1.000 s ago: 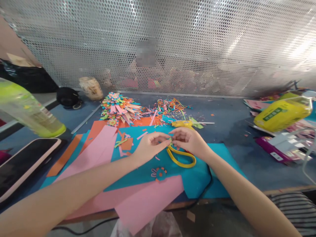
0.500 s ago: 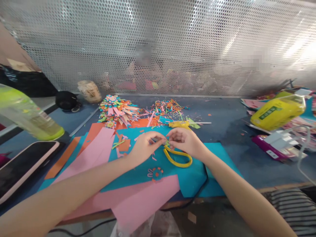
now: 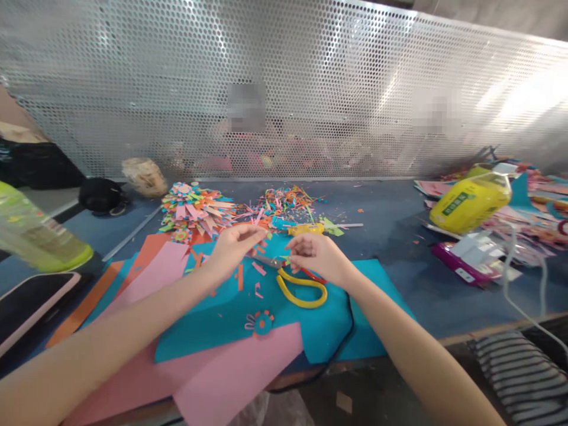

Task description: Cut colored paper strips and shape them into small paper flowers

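Observation:
Fingers pinched together, my left hand is above the blue paper, with a tiny greenish bit near its fingertips, too small to make out. Close to its right, my right hand has its thumb and fingers curled toward each other over the scissors; what they hold, if anything, is too small to see. Yellow-handled scissors lie on the blue paper beneath the hands. A blue round paper flower with an orange centre and a pink looped strip lies below them. Narrow paper strips are scattered beside my left hand.
A heap of layered paper flowers and thin scraps lie behind. A yellow hot-glue gun is beyond my right hand. Phone and green bottle stand left; a yellow pouch and purple packet lie right.
My two hands have moved apart from where their fingertips met, uncovering the scissors' pivot and blades. The whole view has shifted slightly.

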The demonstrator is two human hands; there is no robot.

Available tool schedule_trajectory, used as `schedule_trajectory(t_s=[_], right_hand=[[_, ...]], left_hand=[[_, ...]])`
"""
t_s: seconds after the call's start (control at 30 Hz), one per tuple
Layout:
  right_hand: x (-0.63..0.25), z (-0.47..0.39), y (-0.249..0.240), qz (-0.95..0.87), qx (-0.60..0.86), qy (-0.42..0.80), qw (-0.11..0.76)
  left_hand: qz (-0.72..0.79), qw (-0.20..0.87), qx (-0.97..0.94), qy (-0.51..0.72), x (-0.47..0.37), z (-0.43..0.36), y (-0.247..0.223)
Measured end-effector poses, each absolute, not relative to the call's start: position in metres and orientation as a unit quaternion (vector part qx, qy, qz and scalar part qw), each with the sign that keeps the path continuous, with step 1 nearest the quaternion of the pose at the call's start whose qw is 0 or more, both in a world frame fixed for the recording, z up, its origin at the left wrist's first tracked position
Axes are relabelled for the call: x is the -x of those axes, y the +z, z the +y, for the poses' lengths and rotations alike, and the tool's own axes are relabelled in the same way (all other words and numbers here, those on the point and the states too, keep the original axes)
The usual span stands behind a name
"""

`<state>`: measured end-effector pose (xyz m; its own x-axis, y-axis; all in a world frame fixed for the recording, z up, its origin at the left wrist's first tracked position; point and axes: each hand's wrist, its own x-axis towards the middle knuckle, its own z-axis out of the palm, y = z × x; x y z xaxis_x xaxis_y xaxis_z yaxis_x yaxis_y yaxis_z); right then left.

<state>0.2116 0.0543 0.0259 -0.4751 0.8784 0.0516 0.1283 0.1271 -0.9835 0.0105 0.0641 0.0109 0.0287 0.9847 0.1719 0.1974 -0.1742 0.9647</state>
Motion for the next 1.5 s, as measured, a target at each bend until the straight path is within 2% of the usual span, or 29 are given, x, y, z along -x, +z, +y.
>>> schedule_trajectory(t_s=[0.17,0.4,0.57,0.67,0.8,0.9,1.2,1.5], right_hand=[[-0.214,0.059,0.02,-0.647,0.375,0.549,0.375],[-0.218,0.068,0.02,-0.61,0.391,0.559,0.404],[-0.224,0.074,0.024,-0.597,0.398,0.543,0.437],[-0.225,0.074,0.025,-0.592,0.39,0.542,0.451],[-0.221,0.069,0.025,-0.584,0.38,0.566,0.44],[-0.215,0.063,0.024,-0.6,0.372,0.575,0.413],[-0.208,0.054,0.024,-0.659,0.343,0.562,0.363],[-0.206,0.05,0.017,-0.712,0.332,0.519,0.336]], left_hand=[[0.488,0.214,-0.722,0.442,-0.01,0.117,0.024],[0.478,0.185,-0.769,0.382,-0.036,0.193,0.025],[0.476,0.171,-0.779,0.37,-0.046,0.192,0.029],[0.449,0.207,-0.793,0.355,-0.043,0.156,0.036],[0.387,0.382,-0.773,0.325,-0.038,0.092,0.039],[0.447,0.437,-0.705,0.336,-0.037,0.056,0.036],[0.487,0.443,-0.621,0.425,-0.021,0.027,0.021],[0.481,0.45,-0.597,0.457,-0.02,0.02,0.005]])
